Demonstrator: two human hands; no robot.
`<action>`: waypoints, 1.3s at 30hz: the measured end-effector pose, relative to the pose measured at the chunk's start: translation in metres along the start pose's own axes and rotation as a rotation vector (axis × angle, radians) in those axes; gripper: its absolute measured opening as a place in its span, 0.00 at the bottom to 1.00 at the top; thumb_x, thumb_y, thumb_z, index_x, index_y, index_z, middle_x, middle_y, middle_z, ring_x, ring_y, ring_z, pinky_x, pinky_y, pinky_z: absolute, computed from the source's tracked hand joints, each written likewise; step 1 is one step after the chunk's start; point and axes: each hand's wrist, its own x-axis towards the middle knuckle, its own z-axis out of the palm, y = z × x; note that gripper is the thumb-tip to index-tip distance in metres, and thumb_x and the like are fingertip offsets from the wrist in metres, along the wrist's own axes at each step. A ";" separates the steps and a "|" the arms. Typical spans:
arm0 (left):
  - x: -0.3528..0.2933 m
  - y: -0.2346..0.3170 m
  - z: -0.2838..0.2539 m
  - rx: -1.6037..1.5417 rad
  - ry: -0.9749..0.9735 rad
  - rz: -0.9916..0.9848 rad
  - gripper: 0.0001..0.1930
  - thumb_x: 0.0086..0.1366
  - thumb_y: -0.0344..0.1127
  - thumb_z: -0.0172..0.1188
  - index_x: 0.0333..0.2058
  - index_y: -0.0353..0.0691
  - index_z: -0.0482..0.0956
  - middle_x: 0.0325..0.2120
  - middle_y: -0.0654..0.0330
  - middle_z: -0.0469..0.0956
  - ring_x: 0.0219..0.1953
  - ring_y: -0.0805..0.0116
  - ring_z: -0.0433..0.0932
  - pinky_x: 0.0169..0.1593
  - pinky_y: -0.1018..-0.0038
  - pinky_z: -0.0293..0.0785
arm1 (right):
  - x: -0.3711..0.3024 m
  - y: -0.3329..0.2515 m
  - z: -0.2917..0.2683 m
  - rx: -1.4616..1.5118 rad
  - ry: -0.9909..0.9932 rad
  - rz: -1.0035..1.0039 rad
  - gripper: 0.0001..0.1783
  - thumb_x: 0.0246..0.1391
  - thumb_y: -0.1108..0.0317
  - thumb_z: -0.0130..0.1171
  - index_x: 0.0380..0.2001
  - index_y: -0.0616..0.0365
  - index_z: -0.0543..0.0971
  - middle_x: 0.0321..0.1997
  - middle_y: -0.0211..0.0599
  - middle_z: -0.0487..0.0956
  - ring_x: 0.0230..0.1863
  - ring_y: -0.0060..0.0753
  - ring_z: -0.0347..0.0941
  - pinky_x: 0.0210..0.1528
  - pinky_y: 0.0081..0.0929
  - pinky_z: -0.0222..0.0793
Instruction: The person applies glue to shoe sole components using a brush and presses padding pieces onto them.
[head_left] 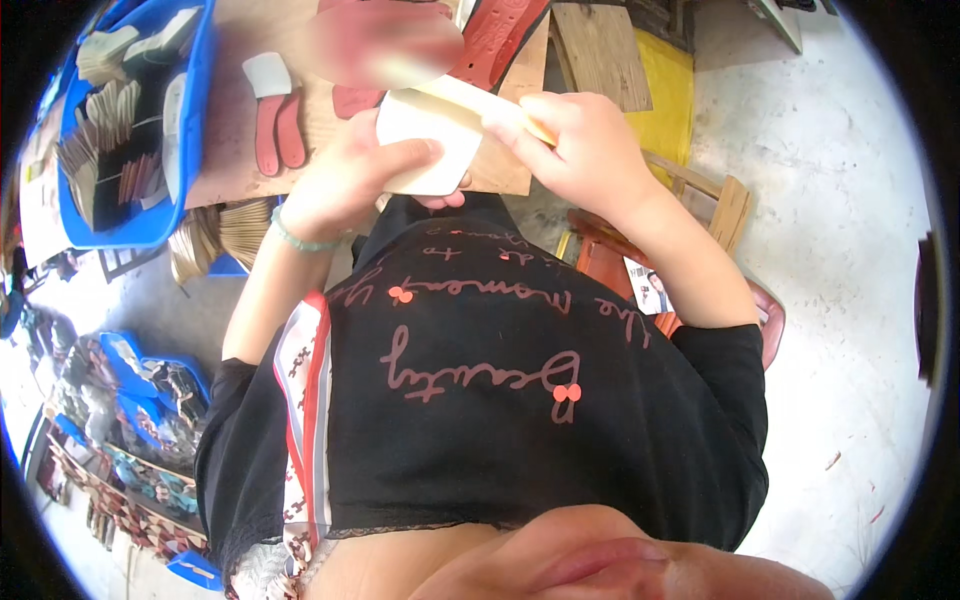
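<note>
My left hand (355, 175), with a pale green bracelet at its wrist, grips a white rounded insole pad (445, 150). Its thumb lies on top of the pad and some fingertips show beneath. My right hand (585, 145) is closed on a long pale flat stick (465, 97) with a yellow-orange part at the fingers. The stick crosses the pad's upper edge; whether the two touch I cannot tell. Its far end runs into a blurred red patch. Left of my left hand, red insoles (280, 130), one with a white heel part, lie on the wooden table (225, 160).
A blue crate (195, 120) full of stacked insoles stands at the table's left. Dark red sole-shaped pieces (500, 45) lie at the far side. Beyond the table's right edge are a wooden board (600, 60) and a wooden stool (735, 205). Blue bins (150, 390) stand lower left.
</note>
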 end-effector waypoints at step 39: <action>-0.020 -0.009 -0.005 -0.087 0.046 0.287 0.19 0.64 0.32 0.50 0.50 0.25 0.68 0.34 0.48 0.79 0.34 0.57 0.83 0.39 0.70 0.81 | -0.060 -0.005 -0.032 -0.143 0.209 0.166 0.16 0.54 0.55 0.61 0.19 0.53 0.76 0.15 0.40 0.72 0.17 0.43 0.70 0.20 0.36 0.62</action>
